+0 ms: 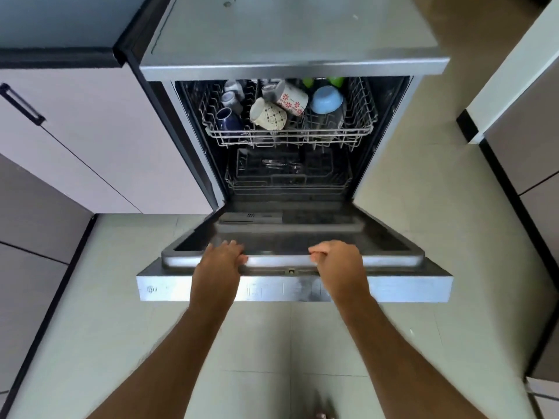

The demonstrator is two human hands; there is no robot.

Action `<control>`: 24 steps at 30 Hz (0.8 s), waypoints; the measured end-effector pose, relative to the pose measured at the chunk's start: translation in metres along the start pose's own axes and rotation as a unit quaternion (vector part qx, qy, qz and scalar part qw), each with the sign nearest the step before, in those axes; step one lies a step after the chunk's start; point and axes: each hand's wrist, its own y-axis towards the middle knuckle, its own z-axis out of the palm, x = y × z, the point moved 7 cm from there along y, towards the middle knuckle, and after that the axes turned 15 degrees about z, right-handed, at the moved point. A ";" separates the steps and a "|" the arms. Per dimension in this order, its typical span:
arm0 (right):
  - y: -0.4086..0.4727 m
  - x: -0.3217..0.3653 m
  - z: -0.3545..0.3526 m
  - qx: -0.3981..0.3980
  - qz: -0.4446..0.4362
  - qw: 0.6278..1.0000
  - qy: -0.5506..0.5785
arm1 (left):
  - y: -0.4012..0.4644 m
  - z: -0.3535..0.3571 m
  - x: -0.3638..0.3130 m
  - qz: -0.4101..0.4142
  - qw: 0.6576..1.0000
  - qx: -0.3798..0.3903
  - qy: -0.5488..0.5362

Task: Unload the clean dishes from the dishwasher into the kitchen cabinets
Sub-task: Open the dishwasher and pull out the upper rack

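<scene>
The steel dishwasher door (393, 287) hangs nearly flat in front of me. My left hand (219, 266) and my right hand (335, 264) both grip its top edge, fingers curled over the rim. Inside, the upper rack (360, 116) holds a dark blue cup (227, 119), a cream patterned mug (267, 114), a white mug with red flowers (290, 98), a light blue bowl (327, 99) and green items (308, 82) at the back. The lower rack (287, 182) holds cutlery (279, 164), dimly seen.
Pale cabinet doors (90, 140) with a black handle (21, 104) stand to the left of the dishwasher. More cabinet fronts (526, 146) line the right side. The dishwasher's flat top (287, 31) is above, and light tiled floor (121, 328) lies around the door.
</scene>
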 end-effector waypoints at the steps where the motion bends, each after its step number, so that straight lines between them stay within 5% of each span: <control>1: -0.007 -0.012 0.010 -0.004 -0.005 1.000 0.007 | -0.013 0.010 0.002 0.007 1.000 -0.002 0.008; 8: -0.066 -0.063 0.069 -0.162 -0.170 0.972 -0.022 | -0.086 0.067 0.013 0.039 0.999 -0.023 0.023; 16: -0.084 -0.142 0.151 -0.141 -0.157 0.977 -0.020 | -0.141 0.111 0.015 0.063 0.997 -0.046 0.007; 24: -0.097 -0.207 0.231 -0.154 -0.155 0.973 -0.077 | -0.209 0.252 0.069 0.059 0.983 0.169 0.049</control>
